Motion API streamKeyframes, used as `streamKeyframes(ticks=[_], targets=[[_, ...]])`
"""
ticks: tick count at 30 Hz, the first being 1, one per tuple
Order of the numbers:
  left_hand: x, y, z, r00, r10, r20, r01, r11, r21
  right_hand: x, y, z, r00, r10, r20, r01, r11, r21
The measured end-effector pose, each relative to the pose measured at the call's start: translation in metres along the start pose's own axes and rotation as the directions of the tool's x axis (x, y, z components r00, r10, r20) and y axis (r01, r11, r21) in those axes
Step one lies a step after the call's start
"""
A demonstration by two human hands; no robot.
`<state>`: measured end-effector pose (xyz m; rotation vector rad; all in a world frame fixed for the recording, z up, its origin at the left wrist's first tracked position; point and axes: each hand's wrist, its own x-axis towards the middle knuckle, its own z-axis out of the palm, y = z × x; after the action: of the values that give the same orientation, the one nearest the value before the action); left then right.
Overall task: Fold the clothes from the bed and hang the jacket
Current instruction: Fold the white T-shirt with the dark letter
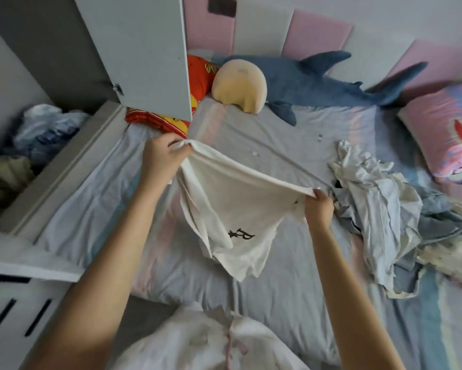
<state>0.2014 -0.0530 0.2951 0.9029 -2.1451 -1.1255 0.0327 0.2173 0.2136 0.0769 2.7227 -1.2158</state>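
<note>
Pinching white shirt (229,206) between fingers | left hand (159,160): one end | right hand (319,209): other end

The white garment (232,198) with a black printed emblem is thin, matt cloth. The pale striped bedsheet (278,303) is smooth, matt fabric with soft creases. The blue shark toy (318,84) is plush. The grey cupboard door (133,49) has a smooth, flat finish.

White shirt (232,204) between the fingers (171,142), small black emblem low on it. Under them, the bed sheet (278,295) runs pale grey-blue with soft pink and teal stripes. Beyond the fingers: blue shark (318,84), cream pillow (237,84), red-and-yellow cushion (200,73). Right of them, a white and light-blue clothes pile (379,198).
</note>
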Motion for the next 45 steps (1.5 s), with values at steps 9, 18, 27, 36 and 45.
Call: streamKeyframes(ticks=[9, 18, 27, 36, 45], targets=[[0.040, -0.033, -0.048, 0.998, 0.039, -0.044, -0.035, 0.996, 0.083, -0.027, -0.072, 0.018, 0.980, 0.162, -0.114, -0.109, 0.922, 0.370], [0.033, 0.019, -0.048, 0.969, -0.233, 0.088, 0.246, 0.848, -0.470, -0.062, -0.155, -0.024, 0.910, -0.102, 0.402, -0.245, 0.649, 0.720], [-0.073, 0.058, 0.003, 0.795, 0.203, 0.572, 0.075, 0.902, -0.425, -0.145, -0.199, -0.039, 0.767, -0.489, 0.415, -0.493, -0.037, 0.869], [-0.093, 0.020, -0.004, 0.931, 0.094, 0.352, -0.003, 0.969, -0.248, -0.138, -0.144, -0.077, 0.867, -0.445, 0.226, -0.334, -0.180, 0.925], [-0.094, 0.039, -0.062, 0.764, 0.178, 0.620, 0.180, 0.864, -0.470, -0.133, -0.109, -0.081, 0.894, -0.422, 0.150, -0.325, -0.382, 0.865]])
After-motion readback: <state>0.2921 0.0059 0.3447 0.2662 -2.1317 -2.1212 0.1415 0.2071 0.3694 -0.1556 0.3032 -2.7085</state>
